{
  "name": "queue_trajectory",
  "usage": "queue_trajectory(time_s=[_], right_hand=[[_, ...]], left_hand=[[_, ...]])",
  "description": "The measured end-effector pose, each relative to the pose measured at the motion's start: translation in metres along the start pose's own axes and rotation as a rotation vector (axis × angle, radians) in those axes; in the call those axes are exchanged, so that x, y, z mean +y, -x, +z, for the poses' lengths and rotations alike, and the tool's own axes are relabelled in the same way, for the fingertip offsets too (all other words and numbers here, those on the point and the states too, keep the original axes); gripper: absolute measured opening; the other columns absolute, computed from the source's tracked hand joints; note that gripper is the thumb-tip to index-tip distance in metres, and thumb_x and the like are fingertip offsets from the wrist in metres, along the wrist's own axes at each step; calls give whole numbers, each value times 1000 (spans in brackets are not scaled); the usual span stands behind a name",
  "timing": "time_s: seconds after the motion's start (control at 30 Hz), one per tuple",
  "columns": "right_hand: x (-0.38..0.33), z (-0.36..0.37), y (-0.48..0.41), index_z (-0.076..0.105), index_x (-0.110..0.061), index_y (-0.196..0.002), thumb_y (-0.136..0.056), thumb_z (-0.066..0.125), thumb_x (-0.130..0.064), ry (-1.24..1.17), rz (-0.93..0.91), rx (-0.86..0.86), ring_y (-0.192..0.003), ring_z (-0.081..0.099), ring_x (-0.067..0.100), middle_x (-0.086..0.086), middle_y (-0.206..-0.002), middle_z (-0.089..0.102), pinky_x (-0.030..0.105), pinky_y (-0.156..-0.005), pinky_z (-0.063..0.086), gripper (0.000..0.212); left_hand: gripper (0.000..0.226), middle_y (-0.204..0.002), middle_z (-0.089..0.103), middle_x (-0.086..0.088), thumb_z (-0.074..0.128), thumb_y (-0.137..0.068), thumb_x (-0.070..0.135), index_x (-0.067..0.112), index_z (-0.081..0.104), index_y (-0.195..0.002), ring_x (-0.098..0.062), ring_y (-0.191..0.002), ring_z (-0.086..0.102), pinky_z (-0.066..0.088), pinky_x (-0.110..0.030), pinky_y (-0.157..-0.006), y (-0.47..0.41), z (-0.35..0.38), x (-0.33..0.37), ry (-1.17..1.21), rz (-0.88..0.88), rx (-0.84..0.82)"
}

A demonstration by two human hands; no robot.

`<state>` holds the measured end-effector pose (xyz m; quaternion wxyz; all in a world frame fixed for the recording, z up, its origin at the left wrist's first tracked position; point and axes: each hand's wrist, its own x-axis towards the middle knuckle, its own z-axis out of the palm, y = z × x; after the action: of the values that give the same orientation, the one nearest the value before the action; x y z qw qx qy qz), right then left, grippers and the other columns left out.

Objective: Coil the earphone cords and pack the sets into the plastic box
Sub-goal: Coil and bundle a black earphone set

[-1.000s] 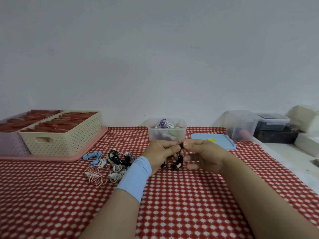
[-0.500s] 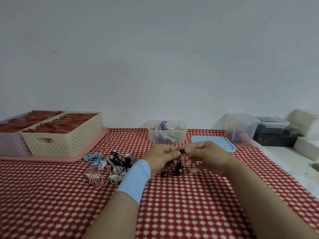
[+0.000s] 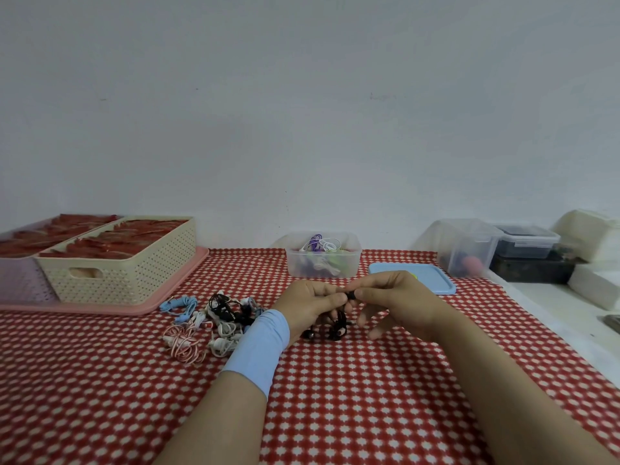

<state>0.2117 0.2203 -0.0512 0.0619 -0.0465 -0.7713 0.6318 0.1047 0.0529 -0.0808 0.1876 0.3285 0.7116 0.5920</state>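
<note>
- The left hand (image 3: 310, 305) and right hand (image 3: 399, 303) are meeting fingertip to fingertip just above the bench (image 3: 352, 407), each with fingers curled in a tight grip.
- Both grips are pinching the same black earphone set (image 3: 338, 325) at its top, between thumb and forefinger; the rest of the cord is hanging below in a loose bundle, with the earbuds dangling near the red-and-white checked cloth.
- A light blue wristband (image 3: 258, 347) is wrapping the left wrist.
- Just left of the left hand, a pile of earphones (image 3: 218, 317) in black, white, blue and pink is lying tangled on the cloth.
- Behind the hands, the plastic box (image 3: 349, 268) is standing open, holding white, purple and green earphones.
- A blue lid (image 3: 434, 280) is lying flat to the right of that box, partly hidden by the right hand.
- At far left, a cream basket (image 3: 134, 273) holding red things is sitting on a pink tray (image 3: 191, 275).
- At far right, a clear container (image 3: 466, 250) is standing near the wall.
</note>
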Motion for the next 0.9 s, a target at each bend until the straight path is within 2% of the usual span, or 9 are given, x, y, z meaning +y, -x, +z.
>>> queue_trajectory(time_s=[0.2,0.37,0.57,0.63,0.77,0.9], right_hand=[[1,-2,0,79,-8,-106,-94,66,-7,16,-9,-2,-73,70,21,18,-97,76,36,-58,61,17],[2,-3,1,81,-12,-100,-93,67,-10,-4,51,-22,-72,69,18,16,-99,77,34,-57,61,15],[6,-2,-3,81,-12,-97,-93,67,-10,-37,76,-41,-69,68,17,14,-92,75,34,-54,59,15],[6,-3,-4,81,-12,-96,-93,66,-9,-75,84,-49,-69,68,16,14,-89,75,34,-54,59,16],[6,-3,-4,81,-11,-95,-92,65,-6,-142,81,-59,-72,70,16,13,-88,75,32,-52,59,17],[7,-3,-5,80,-10,-96,-93,64,-5,-137,66,-52,-71,71,15,12,-86,75,33,-52,59,17]], left_hand=[[11,-87,77,-3,67,-91,15,14,78,-93,-14,-77,62,54,-32,-88,0,0,-1,43,-13,-14],[12,-80,75,3,67,-91,13,19,77,-87,-7,-70,61,53,-19,-76,2,1,2,22,4,-28],[12,-74,74,7,67,-91,13,17,76,-85,-8,-70,61,52,-14,-72,3,2,2,7,7,-43],[14,-71,73,7,66,-92,10,17,76,-83,-10,-70,61,52,-17,-73,3,4,2,50,1,-54],[13,-86,74,-5,65,-92,10,13,77,-96,-20,-82,61,54,-28,-81,1,4,-3,161,-17,-51],[15,-84,74,-3,63,-93,8,12,76,-98,-14,-76,62,53,-22,-74,0,4,-4,189,-18,-61]])
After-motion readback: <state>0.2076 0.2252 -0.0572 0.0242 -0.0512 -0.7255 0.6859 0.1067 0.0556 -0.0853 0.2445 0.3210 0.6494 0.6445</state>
